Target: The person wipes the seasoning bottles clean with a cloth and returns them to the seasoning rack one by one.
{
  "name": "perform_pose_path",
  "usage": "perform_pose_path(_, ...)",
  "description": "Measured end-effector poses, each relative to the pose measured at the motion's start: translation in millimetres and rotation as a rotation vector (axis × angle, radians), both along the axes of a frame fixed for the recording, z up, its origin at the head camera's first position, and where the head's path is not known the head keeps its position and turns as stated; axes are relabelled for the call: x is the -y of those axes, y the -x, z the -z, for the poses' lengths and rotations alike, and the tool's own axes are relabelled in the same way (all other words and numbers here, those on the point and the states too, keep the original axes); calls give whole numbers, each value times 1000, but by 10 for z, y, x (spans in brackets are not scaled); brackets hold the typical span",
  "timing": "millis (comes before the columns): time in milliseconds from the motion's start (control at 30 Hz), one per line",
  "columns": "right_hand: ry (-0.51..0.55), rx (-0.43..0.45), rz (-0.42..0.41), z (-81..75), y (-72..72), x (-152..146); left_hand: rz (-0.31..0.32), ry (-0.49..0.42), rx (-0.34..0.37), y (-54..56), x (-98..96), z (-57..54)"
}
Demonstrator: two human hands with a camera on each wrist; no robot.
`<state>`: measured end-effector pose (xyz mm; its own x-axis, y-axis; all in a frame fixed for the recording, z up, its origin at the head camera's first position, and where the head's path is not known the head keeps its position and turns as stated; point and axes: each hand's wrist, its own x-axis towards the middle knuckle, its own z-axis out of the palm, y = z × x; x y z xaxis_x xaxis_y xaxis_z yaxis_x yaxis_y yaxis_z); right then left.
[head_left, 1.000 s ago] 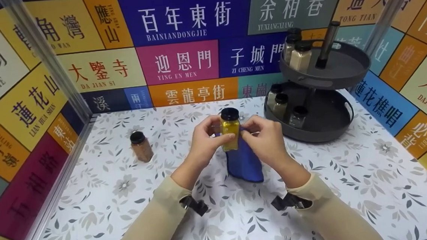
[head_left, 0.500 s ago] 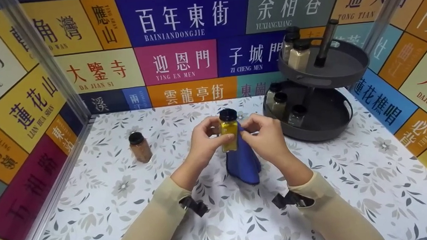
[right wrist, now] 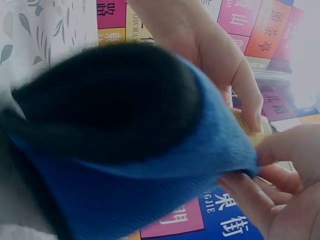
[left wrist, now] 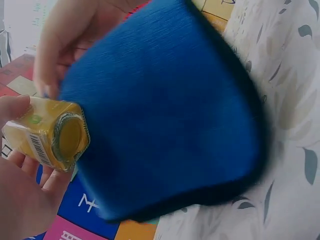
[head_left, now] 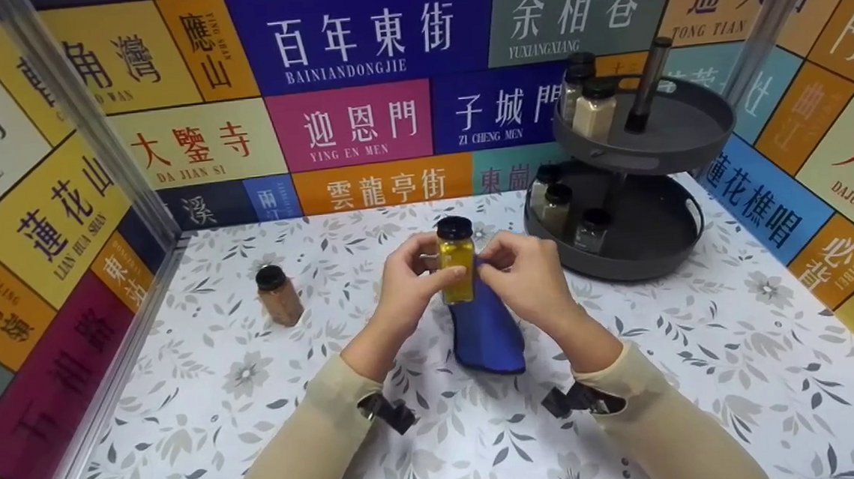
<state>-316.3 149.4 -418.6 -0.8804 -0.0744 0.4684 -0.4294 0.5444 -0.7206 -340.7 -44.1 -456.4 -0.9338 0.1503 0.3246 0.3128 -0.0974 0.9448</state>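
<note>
My left hand (head_left: 408, 277) holds a glass spice jar (head_left: 457, 267) with yellow contents and a black lid, upright above the table. The left wrist view shows the base of this jar (left wrist: 69, 135) and a barcode on its side. Close beside it, my right hand (head_left: 529, 274) pinches the upper part of a blue cloth (head_left: 488, 333) with a dark edge. The cloth hangs down just behind and to the right of the jar. In the right wrist view, thumb and fingers (right wrist: 280, 155) grip a corner of the cloth (right wrist: 215, 135), which partly covers the jar.
A jar with brown contents (head_left: 279, 296) stands on the flower-patterned table (head_left: 251, 417) at the left. At the back right is a dark two-tier round rack (head_left: 624, 259) with several black-lidded jars on its tiers. Panels with printed signs (head_left: 366, 123) enclose the table.
The lower part of the cloth swings and folds, then spreads out again under the right hand. The left hand keeps the yellow jar almost in the same place.
</note>
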Motion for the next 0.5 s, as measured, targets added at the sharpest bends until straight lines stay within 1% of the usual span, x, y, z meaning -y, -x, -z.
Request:
perform_pose_path(67, 77, -75, 12, -10, -14, 5, 6, -3, 15, -5, -16, 10)
perform_pose_path(167, 194, -177, 16, -11, -32, 13, 12, 22, 32, -20, -34, 14)
perform_pose_path(200, 224, -203, 11, -7, -33, 16, 13, 32, 35, -24, -36, 16)
perform_pose_path(267, 254, -235, 6, 1, -29, 21, 11, 54, 35, -24, -38, 23)
perform_pose_path(300, 255, -240, 4, 1, -26, 20, 7, 61, 31, -22, -39, 26)
perform_pose_path(367, 230, -219, 2, 2, -12, 12, -3, 63, 21, -16, -40, 33)
perform_pose_path(433, 181, -172, 4, -6, -2, -3, -16, 55, 9, -9, -43, 40)
perform_pose_path(500, 117, -107, 3, -9, 6, -19, -22, 38, -4, -4, -46, 47)
